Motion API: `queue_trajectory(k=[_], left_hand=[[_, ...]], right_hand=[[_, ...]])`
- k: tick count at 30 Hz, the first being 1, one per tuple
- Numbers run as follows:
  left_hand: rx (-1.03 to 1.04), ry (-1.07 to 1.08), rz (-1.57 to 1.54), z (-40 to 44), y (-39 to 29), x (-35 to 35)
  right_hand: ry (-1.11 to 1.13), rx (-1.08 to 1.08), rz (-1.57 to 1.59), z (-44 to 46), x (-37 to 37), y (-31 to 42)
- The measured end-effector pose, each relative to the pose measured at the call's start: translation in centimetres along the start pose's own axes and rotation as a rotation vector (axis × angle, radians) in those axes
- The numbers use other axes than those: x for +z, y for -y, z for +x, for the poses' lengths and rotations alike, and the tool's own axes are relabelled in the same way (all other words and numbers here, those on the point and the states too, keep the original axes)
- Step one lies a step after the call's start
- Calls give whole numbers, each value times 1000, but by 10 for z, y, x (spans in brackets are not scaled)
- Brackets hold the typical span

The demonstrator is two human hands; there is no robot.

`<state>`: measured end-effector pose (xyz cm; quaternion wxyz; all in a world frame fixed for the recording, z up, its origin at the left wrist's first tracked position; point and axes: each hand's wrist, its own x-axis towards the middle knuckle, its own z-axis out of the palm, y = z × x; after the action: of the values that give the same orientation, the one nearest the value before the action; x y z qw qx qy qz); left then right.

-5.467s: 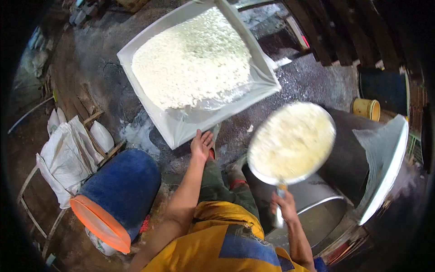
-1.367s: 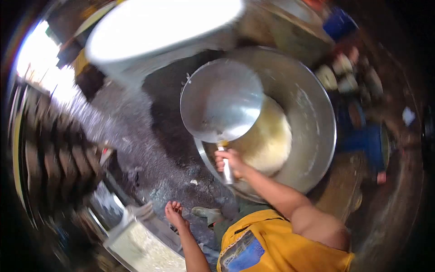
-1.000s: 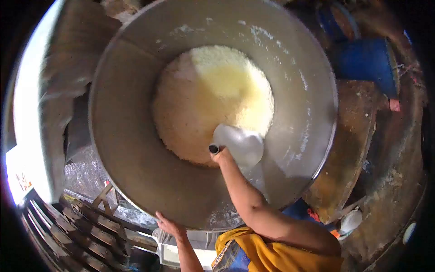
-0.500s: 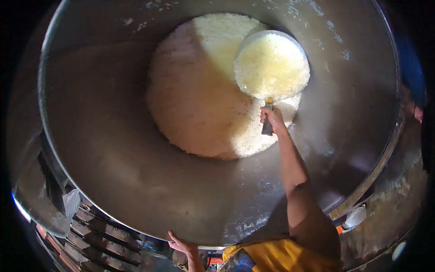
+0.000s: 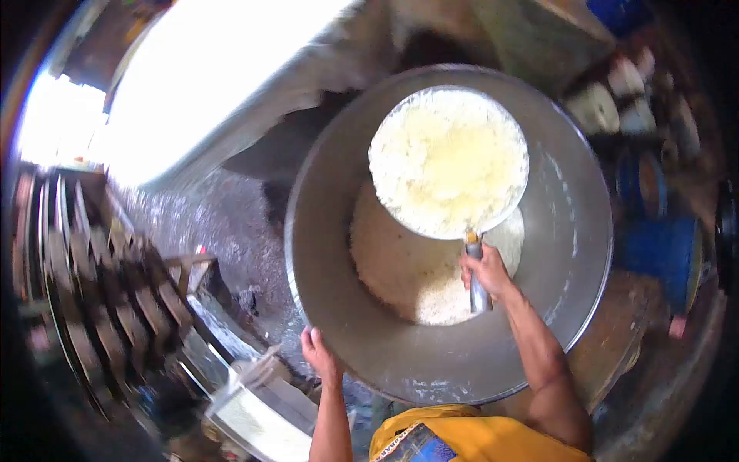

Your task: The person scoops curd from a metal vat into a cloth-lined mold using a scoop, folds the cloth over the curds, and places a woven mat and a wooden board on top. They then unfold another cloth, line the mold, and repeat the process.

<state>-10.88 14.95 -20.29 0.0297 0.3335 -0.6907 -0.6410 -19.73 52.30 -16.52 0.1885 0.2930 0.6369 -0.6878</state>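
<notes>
My right hand (image 5: pixel 486 271) is wrapped round the metal handle of a wide round scoop (image 5: pixel 450 162). Pale, crumbly white-yellow curd-like stuff fills the scoop, which is held over a large metal vat (image 5: pixel 566 231). Lower down in the vat lies more of the same pale mass (image 5: pixel 446 304), partly hidden by the scoop. My left hand (image 5: pixel 319 356) is at the vat's near left rim, fingers apart, holding nothing. At the lower left, a cloth-lined tray (image 5: pixel 265 423) contains white material.
Dark slatted racks (image 5: pixel 115 308) stand at the left. A bright white covered surface (image 5: pixel 223 69) lies at the upper left. On the right are a blue barrel (image 5: pixel 658 258) and several pale containers (image 5: pixel 596 108). Wet floor (image 5: pixel 223 223) shows between racks and vat.
The scoop went from the tray area into the vat, seen empty on the way, and has come up full. The view has drawn back from the vat. My left hand stays by the rim.
</notes>
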Motion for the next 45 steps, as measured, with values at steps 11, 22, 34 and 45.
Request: queue_trajectory(k=[11,22,34,45], left_hand=[[-416,-467,-351,-99,137,-229],[-208,-1031,-1885,-196,357,-365],[-604,-1212,-1861,-184,322,-407],[-688,-1069,-1624,-146,322,-395]], right_hand=[[606,339,-602,-246,286,-25],[1495,593,-1131,-352,552,-333],[1087,-623,-1568,-317,677,-443],[673,-840,-253,-260,536,-54]])
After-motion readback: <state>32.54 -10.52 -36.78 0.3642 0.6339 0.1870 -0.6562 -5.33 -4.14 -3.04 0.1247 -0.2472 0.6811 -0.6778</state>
